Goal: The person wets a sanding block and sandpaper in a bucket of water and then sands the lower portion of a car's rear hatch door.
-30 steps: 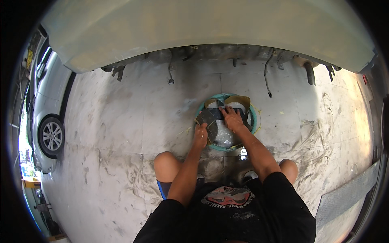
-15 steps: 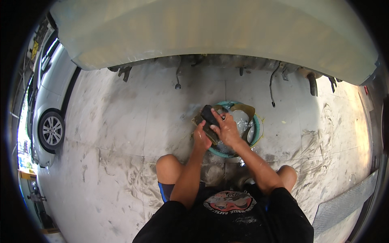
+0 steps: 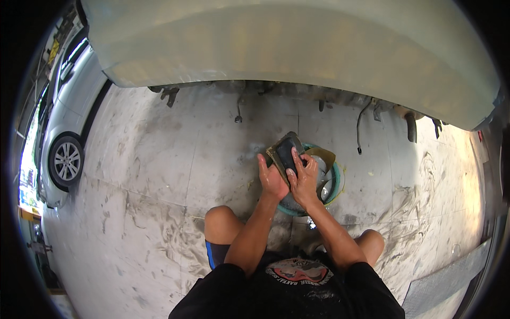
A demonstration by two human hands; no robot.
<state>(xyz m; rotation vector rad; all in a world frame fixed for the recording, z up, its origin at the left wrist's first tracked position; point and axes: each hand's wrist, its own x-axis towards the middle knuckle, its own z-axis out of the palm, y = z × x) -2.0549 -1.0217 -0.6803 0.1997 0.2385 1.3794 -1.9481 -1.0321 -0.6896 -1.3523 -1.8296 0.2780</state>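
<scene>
Because the skin of both hands shines as though wet, the likeliest trouble is a slip. The right hand (image 3: 304,183) grips a rounded black block that looks like rubber (image 3: 287,151), thumb on its near end and fingers along its right side. The left hand (image 3: 273,182) has its thumb spread wide beside the block's lower left; its other fingers are partly hidden, so I cannot tell whether they grip or merely support. If the right hand's hold loosened, the block might drop into the round teal basin (image 3: 336,194), over whose far-left edge it is held, or land on the floor just beyond that edge. The stiff olive-brown sheet (image 3: 272,153) against the block could also skid sideways or crease, should the pressure on it be uneven. The block itself is dark and smooth, with softened corners and a dull sheen; it sits tilted, the sheet showing as a lighter border down its left side. At the basin's far edge, a second curved brown sheet (image 3: 325,155) sticks up above the rim. The pale tiled floor (image 3: 154,175) carries dark smears, and farther off a broad grey-green panel (image 3: 297,48) overhangs it.
</scene>
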